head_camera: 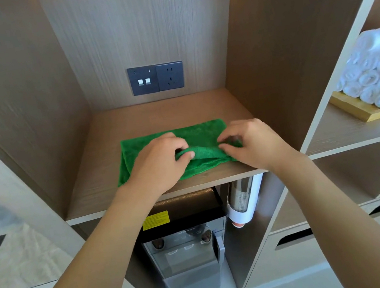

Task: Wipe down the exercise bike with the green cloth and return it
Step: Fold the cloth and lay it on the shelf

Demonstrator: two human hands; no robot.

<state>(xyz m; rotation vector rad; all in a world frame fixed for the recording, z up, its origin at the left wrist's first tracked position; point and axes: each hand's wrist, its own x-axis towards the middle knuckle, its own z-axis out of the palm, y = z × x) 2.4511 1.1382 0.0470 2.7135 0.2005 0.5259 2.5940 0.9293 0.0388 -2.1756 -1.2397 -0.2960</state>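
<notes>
At the far left, a pale marble-look surface (13,253) lies outside the wooden cabinet's side panel. Inside the cabinet, the wooden shelf (105,183) carries the green cloth (197,133), which lies flat near the shelf's front edge, with a raised ridge of fabric gathered across its near half. The left hand (159,161) rests on the cloth's left half, thumb and fingers pinching the left end of that ridge. On the far wall above, a dark switch and socket panel (156,77) is mounted. The right hand (251,143) sits over the cloth's right half, fingertips pressed together on the right end of the ridge. Below the shelf stands a water dispenser (189,252) with a yellow label, and just to its right hangs a cup dispenser (243,200). In the next compartment to the right, rolled white towels (370,71) are stacked on a wooden tray (354,108).
</notes>
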